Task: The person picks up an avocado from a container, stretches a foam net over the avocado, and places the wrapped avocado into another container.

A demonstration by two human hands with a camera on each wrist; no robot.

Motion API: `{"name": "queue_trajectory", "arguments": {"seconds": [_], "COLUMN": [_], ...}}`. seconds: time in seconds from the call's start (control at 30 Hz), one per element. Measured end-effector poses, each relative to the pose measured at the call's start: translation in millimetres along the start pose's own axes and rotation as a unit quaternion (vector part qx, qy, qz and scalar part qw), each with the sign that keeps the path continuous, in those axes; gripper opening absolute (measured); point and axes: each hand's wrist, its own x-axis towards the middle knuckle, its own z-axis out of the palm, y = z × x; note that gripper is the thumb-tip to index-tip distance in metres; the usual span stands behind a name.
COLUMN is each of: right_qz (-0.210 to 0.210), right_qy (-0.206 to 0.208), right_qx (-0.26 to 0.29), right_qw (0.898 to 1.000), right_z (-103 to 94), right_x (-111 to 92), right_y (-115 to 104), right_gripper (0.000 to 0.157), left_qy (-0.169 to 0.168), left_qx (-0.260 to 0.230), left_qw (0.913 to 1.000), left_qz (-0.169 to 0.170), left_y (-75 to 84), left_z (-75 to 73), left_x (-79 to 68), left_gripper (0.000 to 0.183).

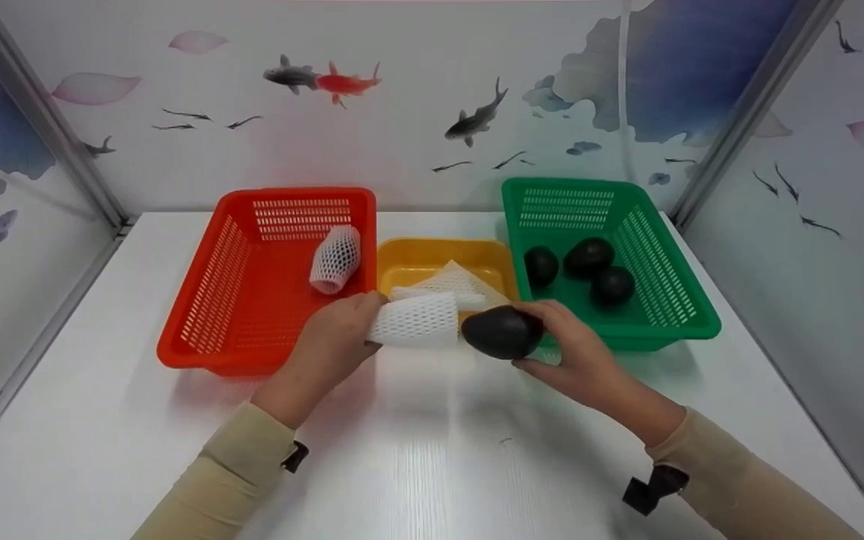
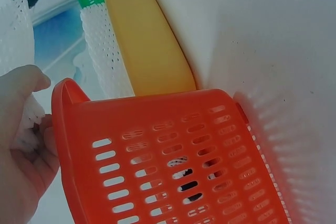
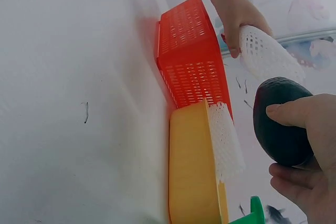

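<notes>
1. Pinching the white, tubular foam-net sleeve [image 1: 415,321] were the fingers of your left hand [image 1: 338,330].
2. Your right hand [image 1: 580,351] gripped the black, egg-shaped avocado [image 1: 502,332], just beside the sleeve.
3. Level alignment likely served best.

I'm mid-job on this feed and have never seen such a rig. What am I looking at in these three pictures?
There is no robot: a person's left hand and right hand do the work. The large picture comes from a head camera; the others come from a camera on each wrist.

On the white table stand a red basket with a net-wrapped item, a yellow tray with pale netting, and a green basket with three dark fruits.

The left fingers hold a white net sleeve; the right hold a dark oval fruit near it.
</notes>
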Motion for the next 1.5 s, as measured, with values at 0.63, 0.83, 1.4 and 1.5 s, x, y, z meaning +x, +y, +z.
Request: {"name": "queue_trajectory", "arguments": {"seconds": [0.63, 0.83, 1.4, 1.5], "right_qz": [-0.037, -0.039, -0.010, -0.021], "right_qy": [0.011, 0.009, 0.017, 0.009], "right_qx": [0.033, 0.039, 0.037, 0.040], "right_qw": [0.999, 0.998, 0.999, 0.999], "right_z": [-3.3, -5.6, -15.4, -12.4], "right_x": [-5.4, -4.5, -1.9, -1.5], "right_y": [-9.4, -12.8, -16.1, -16.2], "right_gripper": [0.073, 0.072, 0.074, 0.074], "left_qy": [0.022, 0.020, 0.015, 0.014], "left_qx": [0.014, 0.022, 0.011, 0.012], "left_qw": [0.9977, 0.9976, 0.9989, 0.9988], "left_qz": [0.062, 0.062, 0.043, 0.046], "left_y": [17.2, 21.1, 19.8, 22.3], "left_z": [-3.9, -4.4, -4.2, -4.0], "left_x": [1.1, 1.4, -1.4, -0.9], "left_gripper": [0.038, 0.038, 0.042, 0.043]}}
